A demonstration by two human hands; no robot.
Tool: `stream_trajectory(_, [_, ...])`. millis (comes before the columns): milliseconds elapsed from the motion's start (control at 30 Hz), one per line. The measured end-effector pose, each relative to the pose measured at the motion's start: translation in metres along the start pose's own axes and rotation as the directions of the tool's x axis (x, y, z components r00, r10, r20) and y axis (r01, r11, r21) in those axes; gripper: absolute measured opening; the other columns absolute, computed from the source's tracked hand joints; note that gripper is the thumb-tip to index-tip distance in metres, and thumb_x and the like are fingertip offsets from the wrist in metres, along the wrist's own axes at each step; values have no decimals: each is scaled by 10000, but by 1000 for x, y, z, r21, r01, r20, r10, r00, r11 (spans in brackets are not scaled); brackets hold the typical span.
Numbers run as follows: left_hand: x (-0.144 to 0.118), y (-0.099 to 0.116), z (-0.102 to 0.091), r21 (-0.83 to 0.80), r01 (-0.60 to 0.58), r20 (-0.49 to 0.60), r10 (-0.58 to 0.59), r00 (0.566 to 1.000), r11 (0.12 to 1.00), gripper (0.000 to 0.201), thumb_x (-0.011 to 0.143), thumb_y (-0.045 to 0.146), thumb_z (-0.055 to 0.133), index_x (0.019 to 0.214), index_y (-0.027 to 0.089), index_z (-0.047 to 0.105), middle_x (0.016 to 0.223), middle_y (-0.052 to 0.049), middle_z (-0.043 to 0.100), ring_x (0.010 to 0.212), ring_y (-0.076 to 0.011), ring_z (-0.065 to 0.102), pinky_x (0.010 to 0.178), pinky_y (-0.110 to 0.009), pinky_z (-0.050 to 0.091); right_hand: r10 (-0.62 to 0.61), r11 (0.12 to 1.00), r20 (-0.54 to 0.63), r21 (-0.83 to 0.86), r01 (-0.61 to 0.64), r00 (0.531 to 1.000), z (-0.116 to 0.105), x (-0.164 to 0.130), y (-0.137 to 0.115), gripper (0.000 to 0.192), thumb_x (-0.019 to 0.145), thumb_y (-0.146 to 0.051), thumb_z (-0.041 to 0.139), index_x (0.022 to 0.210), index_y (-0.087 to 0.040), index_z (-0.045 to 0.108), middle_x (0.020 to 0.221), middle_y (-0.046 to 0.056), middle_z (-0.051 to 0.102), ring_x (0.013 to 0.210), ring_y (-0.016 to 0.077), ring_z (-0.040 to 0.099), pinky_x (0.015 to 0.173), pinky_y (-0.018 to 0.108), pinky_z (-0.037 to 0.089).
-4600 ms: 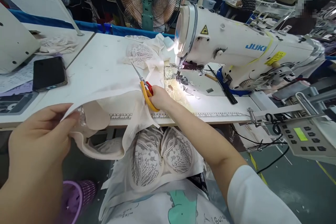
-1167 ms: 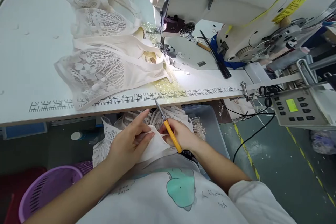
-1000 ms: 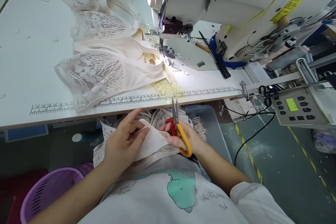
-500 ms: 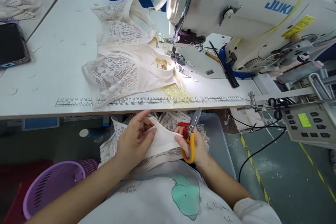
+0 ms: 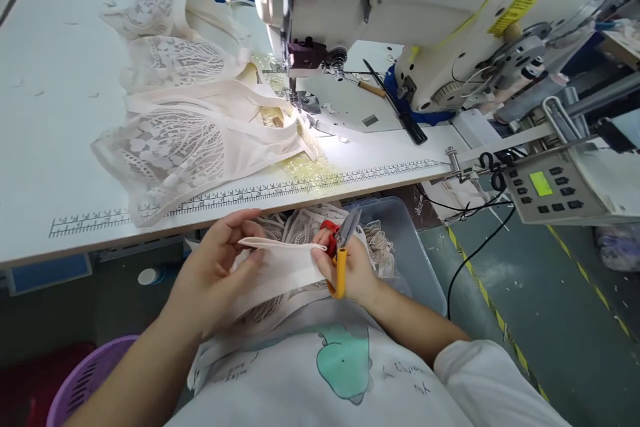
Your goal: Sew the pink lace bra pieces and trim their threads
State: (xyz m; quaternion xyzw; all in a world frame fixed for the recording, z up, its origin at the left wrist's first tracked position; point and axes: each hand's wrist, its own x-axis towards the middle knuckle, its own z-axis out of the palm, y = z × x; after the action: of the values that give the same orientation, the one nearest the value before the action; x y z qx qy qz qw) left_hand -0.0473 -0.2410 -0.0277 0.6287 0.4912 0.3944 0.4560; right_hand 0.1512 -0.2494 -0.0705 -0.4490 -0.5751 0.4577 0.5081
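Note:
My left hand pinches the folded edge of a white lace bra between thumb and fingers. It lies over my lap, just below the table's front edge. My right hand carries scissors with orange and red handles, their blades pointing up and away from the cloth. The thumb and fingertips of that hand also grip the right end of the same folded edge, which is stretched level between both hands. More white lace bras lie on the table, partly under the sewing machine's needle.
The JUKI sewing machine stands over the table, with a control panel at right. Tweezers lie by its base. Below are a grey plastic bin with lace pieces and a purple basket.
The view has shifted right and tilted. My left hand has turned, and the bra's edge, slanted before, now runs nearly level and folded between my hands. The scissors remain in my right hand.

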Motion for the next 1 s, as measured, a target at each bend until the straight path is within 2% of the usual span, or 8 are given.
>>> stream_trajectory(67, [2, 9, -8, 294, -236, 85, 221, 972, 926, 420, 854, 185, 544, 1260, 240, 448, 1126, -65, 572, 1025, -212, 575, 853, -336, 512, -18, 999, 1, -50, 18, 1000, -1, -1, 0, 145, 772, -281, 559, 722, -207, 445, 702, 18, 538, 634, 150, 523, 570, 270, 443])
stream_trajectory(167, [9, 24, -7, 493, -566, 312, 473, 824, 661, 420, 844, 118, 524, 1246, 232, 481, 1275, -68, 549, 1193, -235, 494, 1056, -394, 382, -51, 988, 49, -146, 58, 997, -5, -4, 1, 124, 756, -269, 560, 730, -207, 455, 706, 12, 533, 646, 155, 528, 592, 277, 449])
stream_trajectory(300, [26, 29, 9, 414, -696, 590, 409, 696, 587, 269, 926, 200, 390, 1061, 163, 619, 1055, -78, 664, 1061, -225, 566, 1077, -424, 340, -128, 975, 168, -157, 155, 977, -12, -8, 1, 90, 763, -236, 561, 771, -209, 477, 746, 9, 552, 672, 156, 532, 621, 282, 449])
stream_trajectory(433, [38, 19, 17, 356, -536, 704, 158, 692, 765, 378, 940, 274, 304, 800, 176, 642, 755, -47, 622, 723, -186, 565, 748, -344, 472, -23, 987, 174, -152, 50, 985, -16, -11, -3, 196, 785, -347, 603, 757, -206, 470, 739, 20, 554, 668, 162, 525, 640, 300, 456])
stream_trajectory(600, [36, 10, 17, 229, -52, 597, -98, 796, 972, 329, 905, 369, 398, 770, 161, 614, 677, -22, 594, 603, -144, 517, 538, -247, 392, 155, 986, 192, 33, -164, 969, -17, -10, -10, 326, 749, -458, 661, 835, -203, 475, 721, 4, 522, 606, 135, 480, 555, 259, 425])
stream_trajectory(767, [40, 16, 13, 138, 229, 482, -267, 835, 964, 333, 821, 446, 504, 729, 156, 638, 654, -14, 567, 568, -125, 465, 499, -225, 366, 236, 965, 205, 64, -254, 950, -15, -8, -9, 362, 696, -450, 705, 811, -202, 468, 735, 0, 515, 604, 122, 457, 549, 249, 412])
stream_trajectory(900, [46, 29, 9, 76, 292, 420, -296, 858, 953, 302, 753, 446, 593, 651, 166, 642, 597, 12, 538, 529, -100, 441, 455, -187, 346, 288, 951, 180, 63, -303, 940, -13, -4, -15, 439, 649, -520, 752, 746, -203, 463, 636, -21, 502, 519, 107, 441, 479, 232, 396])
stream_trajectory(1000, [46, 40, 11, -1, 346, 392, -318, 864, 938, 252, 741, 427, 636, 702, 185, 693, 675, -10, 645, 590, -131, 542, 494, -190, 417, 331, 892, 289, 213, -398, 898, -16, -1, -34, 436, 693, -543, 725, 756, -215, 446, 542, -42, 510, 456, 118, 490, 473, 242, 450])
